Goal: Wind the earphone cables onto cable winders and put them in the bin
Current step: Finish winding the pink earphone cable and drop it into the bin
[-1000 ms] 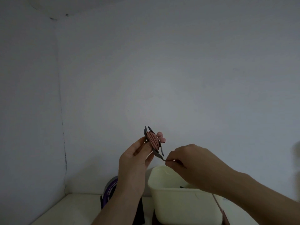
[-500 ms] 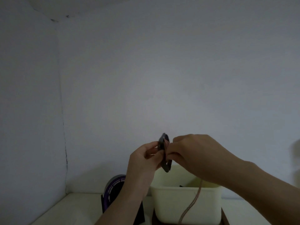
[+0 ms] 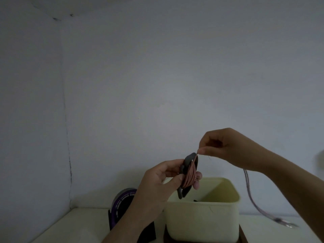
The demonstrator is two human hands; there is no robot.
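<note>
Grey wall behind; left hand grips cable winder, raised right hand pinches pink cable

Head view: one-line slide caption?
Left hand grips cable winder; right hand pinches pink earphone cable above cream bin.

A pale wall is filling most of the view, with a thin dark crack running down its left corner. A white table is showing below. A round grey-and-purple object is standing upright on a black base, and a dark brown board is lying flat further right.
</note>
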